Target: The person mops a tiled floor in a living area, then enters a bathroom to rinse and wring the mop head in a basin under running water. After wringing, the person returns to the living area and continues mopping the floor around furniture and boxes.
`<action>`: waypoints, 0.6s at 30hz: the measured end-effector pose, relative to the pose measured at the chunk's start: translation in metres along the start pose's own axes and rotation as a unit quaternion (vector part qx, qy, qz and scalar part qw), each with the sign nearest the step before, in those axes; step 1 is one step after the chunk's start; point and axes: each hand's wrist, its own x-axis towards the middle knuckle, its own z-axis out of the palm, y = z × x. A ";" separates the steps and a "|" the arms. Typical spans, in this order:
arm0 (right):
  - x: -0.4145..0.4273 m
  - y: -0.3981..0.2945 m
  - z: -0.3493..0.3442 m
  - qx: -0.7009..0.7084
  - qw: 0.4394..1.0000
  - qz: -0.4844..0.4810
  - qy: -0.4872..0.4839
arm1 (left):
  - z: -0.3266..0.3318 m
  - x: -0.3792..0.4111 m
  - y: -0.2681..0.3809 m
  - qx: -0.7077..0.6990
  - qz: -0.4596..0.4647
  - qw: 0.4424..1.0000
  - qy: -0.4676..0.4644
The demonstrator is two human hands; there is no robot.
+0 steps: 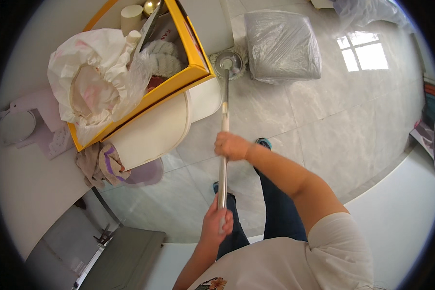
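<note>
Both of my hands grip the metal handle of a mop (223,170). My right hand (233,145) wraps the pole about midway along it. Lower in the view, near my body, my left hand (217,221) is closed around the handle's top end. The pole runs away from me to a round mop head (229,64) with a grey disc and pale fringe, flat on the tiled floor (333,130). The mop head lies between a plastic-wrapped grey bundle (282,45) and the white furniture at the left; part of its fringe is hidden.
A yellow box (145,105) holds a white plastic bag (90,79), a grey fluffy cloth (163,56) and other items. Beneath it stand a white rounded container (156,127), a brown towel (108,163) and a purple basin (146,172). Clear plastic sheeting (369,12) lies at the far right.
</note>
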 end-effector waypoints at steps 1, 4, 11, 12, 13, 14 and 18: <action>0.001 0.008 -0.007 -0.002 1.000 0.012 -0.024 | 0.000 0.012 0.001 -0.015 -0.017 1.000 -0.017; -0.003 0.015 -0.015 -0.012 0.997 0.040 -0.067 | -0.004 0.030 -0.007 -0.046 -0.062 0.997 -0.027; -0.035 -0.068 0.029 0.019 0.995 0.051 -0.089 | -0.028 -0.050 -0.031 -0.110 -0.166 0.980 0.020; -0.038 -0.088 0.040 0.029 0.995 0.050 -0.082 | -0.042 -0.067 -0.038 -0.115 -0.168 0.979 0.018; -0.041 -0.110 0.050 0.034 0.994 0.050 -0.088 | -0.059 -0.084 -0.046 -0.116 -0.170 0.978 0.015; -0.045 -0.136 0.062 0.042 0.993 0.051 -0.095 | -0.076 -0.101 -0.054 -0.119 -0.173 0.978 0.014; -0.050 -0.236 0.142 0.145 0.984 0.053 -0.085 | -0.141 -0.157 -0.077 0.067 -0.159 0.970 0.174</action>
